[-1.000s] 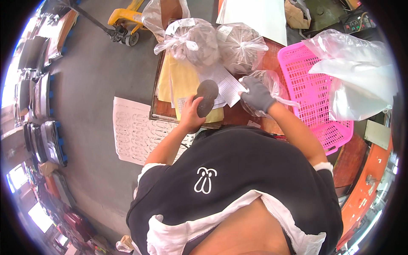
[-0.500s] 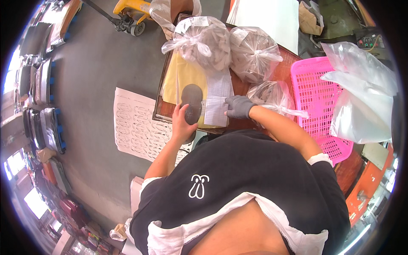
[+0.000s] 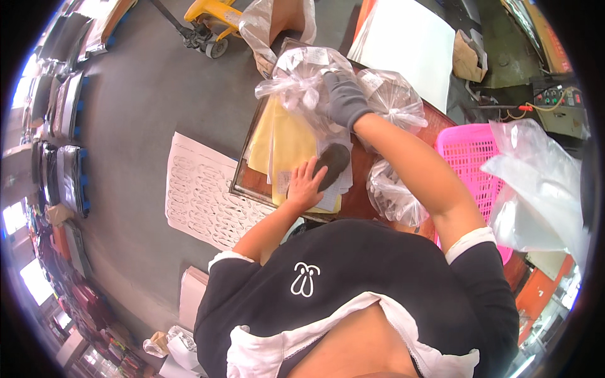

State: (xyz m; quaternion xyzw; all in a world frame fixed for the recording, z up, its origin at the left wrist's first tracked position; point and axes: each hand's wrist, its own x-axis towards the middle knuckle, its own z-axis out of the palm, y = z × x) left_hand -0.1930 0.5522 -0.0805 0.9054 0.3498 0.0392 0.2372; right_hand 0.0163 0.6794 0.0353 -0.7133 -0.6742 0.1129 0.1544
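A dark, rounded insole-shaped piece (image 3: 335,165) lies tilted over the papers at the table's near edge. My bare left hand (image 3: 305,188) rests beside it, fingers spread, their tips against its left edge. Beneath are yellow sheets (image 3: 259,148) and a printed white sheet (image 3: 329,200), partly covered by the hand and the dark piece. My right hand (image 3: 348,104), in a grey glove, reaches farther out and is closed on the right side of a clear knotted plastic bag (image 3: 302,79) with greyish contents. Its fingertips are partly hidden against the plastic.
More filled clear bags, one farther back (image 3: 394,97) and one nearer (image 3: 392,192), flank my right forearm. A pink basket (image 3: 466,135) with loose plastic sheeting (image 3: 535,189) stands at right. White sheets (image 3: 403,50) lie behind. Left are a printed board (image 3: 205,189) and a yellow pallet jack (image 3: 211,12).
My right hand has moved from the printed sheet up to the plastic bag. My left hand and the dark piece have shifted right, and the piece now leans rightward over the printed sheet.
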